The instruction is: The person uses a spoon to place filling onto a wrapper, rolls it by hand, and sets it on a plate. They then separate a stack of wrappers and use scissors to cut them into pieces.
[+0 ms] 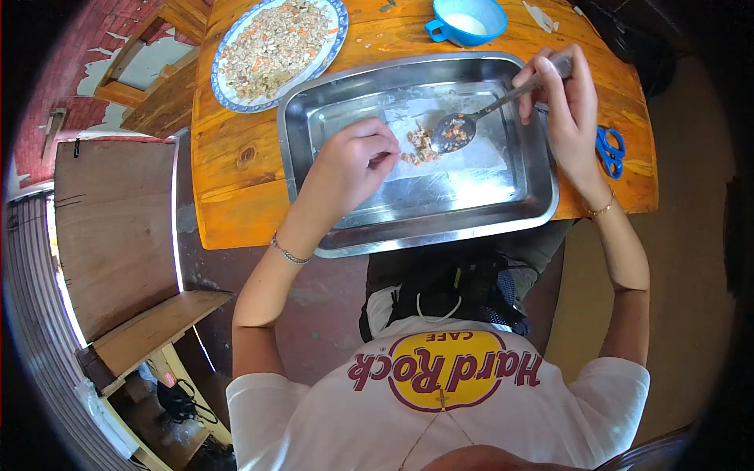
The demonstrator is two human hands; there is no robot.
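Observation:
My right hand [561, 98] grips the handle of a metal spoon [458, 132], whose bowl rests at a small heap of chopped filling [420, 147] with orange bits. The filling lies on a thin whitish sheet [479, 157] inside a shallow metal tray [440, 235]. At the left edge of the heap, my left hand [357, 161] is closed, thumb and fingertips together. Whatever may be between those fingertips is too small or hidden to make out.
Beyond the tray, a blue-rimmed plate [342, 35] holds a mound of similar chopped mix [275, 47]. A blue cup [471, 22] with white contents stands at the back. Blue-handled scissors [610, 151] lie right of the tray on the wooden table [236, 188].

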